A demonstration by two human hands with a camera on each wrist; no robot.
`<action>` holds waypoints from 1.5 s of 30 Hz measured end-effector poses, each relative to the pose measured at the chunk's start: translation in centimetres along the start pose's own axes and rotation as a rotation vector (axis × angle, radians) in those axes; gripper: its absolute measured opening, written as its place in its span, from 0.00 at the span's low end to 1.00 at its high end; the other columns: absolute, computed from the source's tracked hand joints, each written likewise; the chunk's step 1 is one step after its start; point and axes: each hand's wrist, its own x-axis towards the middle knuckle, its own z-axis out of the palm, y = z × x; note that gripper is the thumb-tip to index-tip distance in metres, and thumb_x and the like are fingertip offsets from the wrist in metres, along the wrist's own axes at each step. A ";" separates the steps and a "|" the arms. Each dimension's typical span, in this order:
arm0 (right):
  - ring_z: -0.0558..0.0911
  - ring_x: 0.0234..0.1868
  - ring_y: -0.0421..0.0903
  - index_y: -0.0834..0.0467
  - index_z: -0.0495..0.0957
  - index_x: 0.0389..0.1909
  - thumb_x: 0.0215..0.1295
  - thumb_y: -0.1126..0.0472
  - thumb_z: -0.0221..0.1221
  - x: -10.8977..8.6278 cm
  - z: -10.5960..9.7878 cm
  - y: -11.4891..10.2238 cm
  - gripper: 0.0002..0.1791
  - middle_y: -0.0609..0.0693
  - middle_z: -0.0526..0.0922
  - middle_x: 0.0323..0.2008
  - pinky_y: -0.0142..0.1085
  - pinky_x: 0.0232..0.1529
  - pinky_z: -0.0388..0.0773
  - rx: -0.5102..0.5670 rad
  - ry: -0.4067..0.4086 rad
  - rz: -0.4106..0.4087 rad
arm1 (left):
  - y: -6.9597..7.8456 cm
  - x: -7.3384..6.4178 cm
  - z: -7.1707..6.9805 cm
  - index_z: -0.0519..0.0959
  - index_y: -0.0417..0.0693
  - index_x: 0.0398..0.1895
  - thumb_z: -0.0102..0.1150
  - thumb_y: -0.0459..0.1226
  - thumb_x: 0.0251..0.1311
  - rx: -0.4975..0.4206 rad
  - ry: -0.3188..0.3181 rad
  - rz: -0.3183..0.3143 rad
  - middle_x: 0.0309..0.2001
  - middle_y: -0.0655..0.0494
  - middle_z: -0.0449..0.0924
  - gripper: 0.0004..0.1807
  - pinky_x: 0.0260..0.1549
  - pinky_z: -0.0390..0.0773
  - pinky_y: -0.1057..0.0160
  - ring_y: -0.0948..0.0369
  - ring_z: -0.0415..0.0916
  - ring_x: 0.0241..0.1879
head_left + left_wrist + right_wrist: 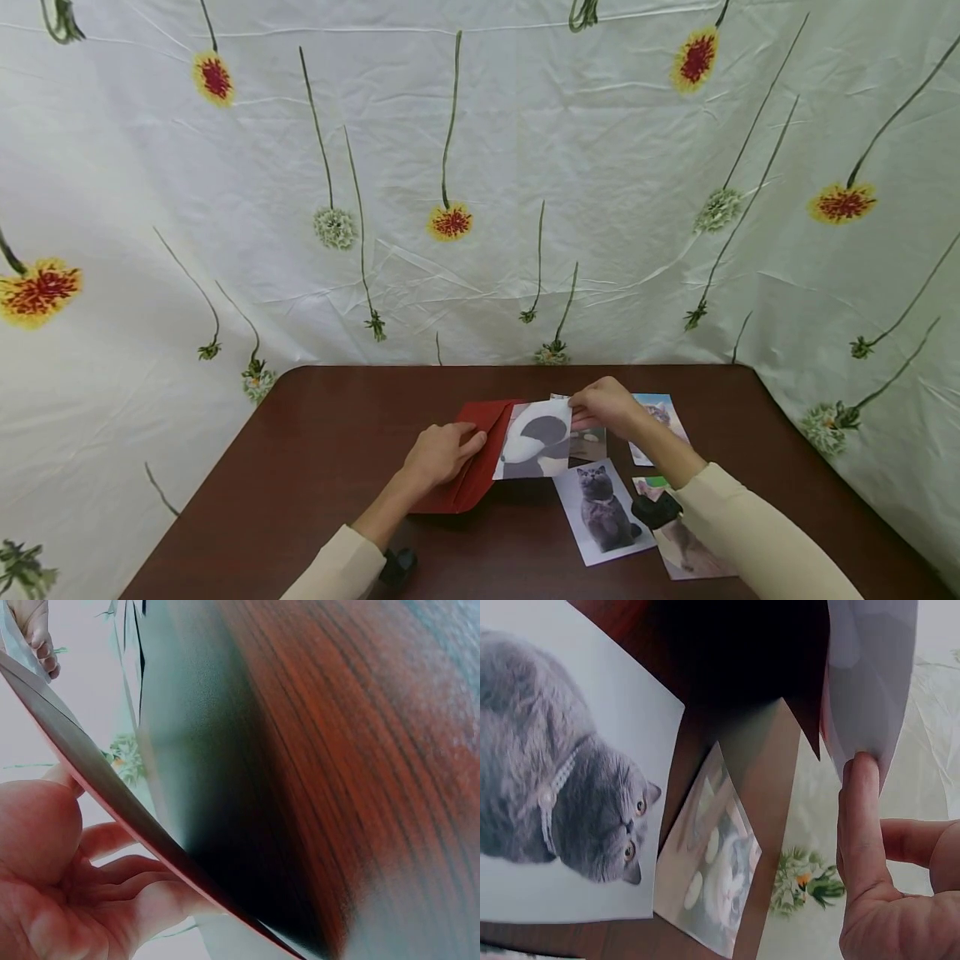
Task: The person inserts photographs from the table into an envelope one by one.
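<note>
"Two bare hands work at a red envelope [474,475] on a dark wooden table [360,408]. What does the right hand [606,407] hold?"

"Its fingers pinch the upper corner of a grey-and-white photo print [536,437] at the envelope's right edge. Whether any of it sits inside cannot be told."

"And the left hand [437,454]?"

"It rests on the envelope's upper face, fingers slightly bent; whether they grip cannot be told. The envelope tilts, its right side off the table."

"The other pictures?"

"Four, right of the envelope: a grey cat photo [600,512], a print half hidden [588,443] behind the held one, a blue-topped print [660,408] farther off, and a green-topped print [693,554] partly behind a cream sleeve [757,533]."
</note>
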 end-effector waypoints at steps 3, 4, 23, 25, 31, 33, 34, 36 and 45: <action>0.86 0.24 0.42 0.84 0.75 0.51 0.71 0.69 0.52 0.1 0.7 0.1 0.19 0.56 0.86 0.28 0.37 0.34 0.86 -0.004 -0.008 -0.008 | 0.0 0.0 0.0 0.81 0.42 0.61 0.53 0.51 0.73 -0.001 0.003 0.007 0.52 0.38 0.85 0.26 0.48 0.83 0.46 0.43 0.84 0.48; 0.86 0.24 0.42 0.84 0.75 0.51 0.71 0.69 0.52 0.1 0.9 0.1 0.19 0.57 0.86 0.28 0.36 0.34 0.86 -0.005 -0.011 -0.008 | 0.0 0.0 0.0 0.81 0.43 0.61 0.53 0.51 0.73 -0.001 0.002 0.006 0.53 0.38 0.85 0.26 0.48 0.82 0.46 0.43 0.84 0.48; 0.86 0.22 0.44 0.83 0.77 0.46 0.70 0.70 0.51 0.9 2.7 0.6 0.17 0.59 0.86 0.25 0.41 0.34 0.87 0.012 -0.004 0.013 | 0.0 0.0 0.1 0.81 0.42 0.61 0.52 0.51 0.74 0.003 0.012 0.020 0.53 0.39 0.85 0.26 0.49 0.82 0.45 0.42 0.84 0.49; 0.86 0.23 0.44 0.83 0.77 0.46 0.70 0.70 0.51 0.9 2.9 0.4 0.16 0.58 0.86 0.25 0.42 0.36 0.87 0.021 -0.005 0.009 | 0.0 0.0 0.0 0.81 0.41 0.61 0.52 0.51 0.74 -0.003 0.015 0.025 0.53 0.39 0.85 0.26 0.49 0.82 0.45 0.42 0.84 0.48; 0.86 0.23 0.43 0.80 0.77 0.45 0.71 0.69 0.52 1.0 3.4 0.0 0.15 0.56 0.85 0.25 0.42 0.38 0.87 0.048 -0.014 0.002 | -0.1 0.0 0.0 0.81 0.42 0.61 0.52 0.52 0.73 0.004 0.005 0.009 0.53 0.39 0.85 0.27 0.51 0.82 0.45 0.43 0.84 0.50; 0.86 0.22 0.43 0.79 0.78 0.45 0.71 0.69 0.51 1.0 3.6 -0.1 0.15 0.55 0.85 0.25 0.41 0.37 0.87 0.053 -0.013 0.000 | -0.1 0.0 0.0 0.81 0.42 0.61 0.52 0.52 0.73 0.001 0.001 0.001 0.53 0.39 0.85 0.27 0.50 0.82 0.45 0.43 0.84 0.50; 0.86 0.22 0.43 0.80 0.78 0.46 0.72 0.69 0.51 1.1 3.7 -0.2 0.15 0.55 0.85 0.25 0.40 0.36 0.87 0.057 -0.012 -0.004 | 0.0 0.0 0.0 0.81 0.42 0.61 0.52 0.52 0.73 0.000 0.001 0.001 0.53 0.38 0.85 0.27 0.50 0.82 0.45 0.43 0.84 0.50; 0.86 0.23 0.43 0.80 0.77 0.47 0.72 0.69 0.51 1.2 3.9 -0.2 0.16 0.56 0.86 0.25 0.39 0.35 0.87 0.068 -0.008 -0.006 | -0.1 0.0 0.0 0.81 0.42 0.62 0.52 0.52 0.73 -0.002 -0.002 0.002 0.54 0.38 0.85 0.27 0.50 0.82 0.45 0.43 0.84 0.50; 0.87 0.25 0.44 0.81 0.76 0.50 0.73 0.70 0.50 1.4 4.9 -0.4 0.16 0.57 0.86 0.28 0.39 0.36 0.87 0.128 -0.039 -0.046 | -0.1 0.0 -0.1 0.80 0.42 0.63 0.51 0.52 0.74 -0.013 -0.013 -0.003 0.55 0.38 0.84 0.27 0.51 0.81 0.44 0.43 0.83 0.51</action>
